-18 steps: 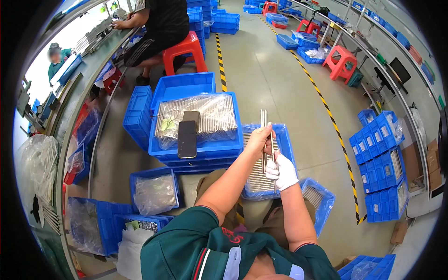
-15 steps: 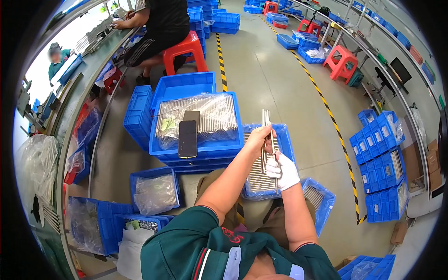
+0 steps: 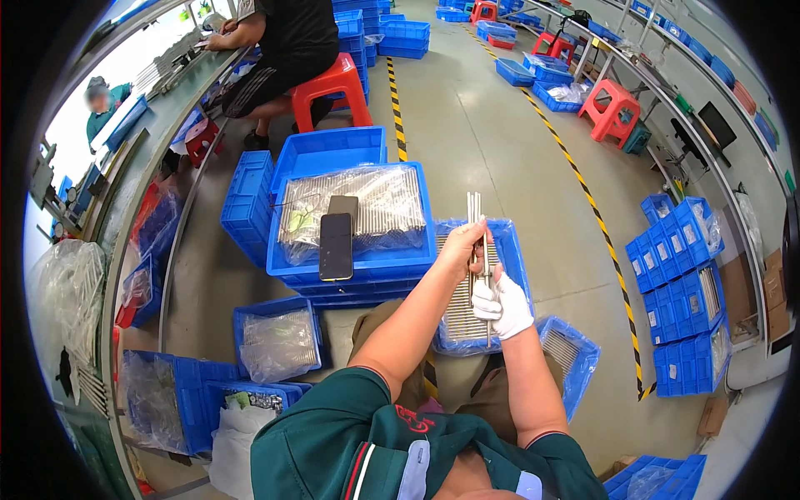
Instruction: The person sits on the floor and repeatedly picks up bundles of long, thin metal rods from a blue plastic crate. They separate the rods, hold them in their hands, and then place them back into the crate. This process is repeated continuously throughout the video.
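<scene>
Several thin metal rods [image 3: 474, 207] stand upright in my bare left hand [image 3: 463, 248], its fingers wrapped round them. My right hand [image 3: 503, 306], in a white glove, is closed on one metal rod just below the left hand; that rod's lower end [image 3: 489, 335] shows under the glove. Both hands are over a blue crate [image 3: 512, 250] between my knees, which holds rows of similar rods [image 3: 457, 321]. The fingertips of my left hand are partly hidden behind the rods.
Left of the hands, stacked blue crates [image 3: 283, 265] carry bagged rods, with a phone [image 3: 336, 247] leaning on a small dark box [image 3: 343, 208]. Another blue crate [image 3: 587, 360] with rods stands by my right knee. A person on a red stool [image 3: 337, 87] works at the left bench [image 3: 179, 125].
My gloved right hand has shifted slightly left, and the rod it holds stands closer to the bundle. The left hand has barely moved.
</scene>
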{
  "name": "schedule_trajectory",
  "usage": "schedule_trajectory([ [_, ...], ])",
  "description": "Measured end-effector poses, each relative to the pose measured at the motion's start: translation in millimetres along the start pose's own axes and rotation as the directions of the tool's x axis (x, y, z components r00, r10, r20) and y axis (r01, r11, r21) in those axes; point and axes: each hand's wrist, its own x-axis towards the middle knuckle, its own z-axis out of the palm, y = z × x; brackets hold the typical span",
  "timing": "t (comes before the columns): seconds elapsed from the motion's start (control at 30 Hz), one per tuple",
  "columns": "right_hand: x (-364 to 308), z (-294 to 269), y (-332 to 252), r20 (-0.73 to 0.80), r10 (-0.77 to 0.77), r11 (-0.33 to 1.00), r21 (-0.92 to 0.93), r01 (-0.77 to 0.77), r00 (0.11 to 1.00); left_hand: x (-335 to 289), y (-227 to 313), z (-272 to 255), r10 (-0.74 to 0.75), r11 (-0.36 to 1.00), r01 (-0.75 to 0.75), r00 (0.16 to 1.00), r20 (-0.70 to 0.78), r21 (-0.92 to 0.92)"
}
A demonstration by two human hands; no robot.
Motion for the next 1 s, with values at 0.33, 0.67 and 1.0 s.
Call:
schedule_trajectory([
  [0.33,11,-15,5,-0.069,-0.086,0.988,-0.137,0.076,0.994,-1,-7,7,0.054,0.995,-0.052,0.998,-0.02,0.08],
  [0.67,23,-1,4,-0.224,-0.063,0.998,-0.016,0.061,0.973,2,-17,18,0.101,0.995,-0.094,0.967,-0.234,0.044],
  [1.0,20,2,9,-0.214,-0.083,0.995,-0.069,0.07,0.973,1,-17,16,0.097,0.986,-0.061,0.964,-0.246,0.153],
])
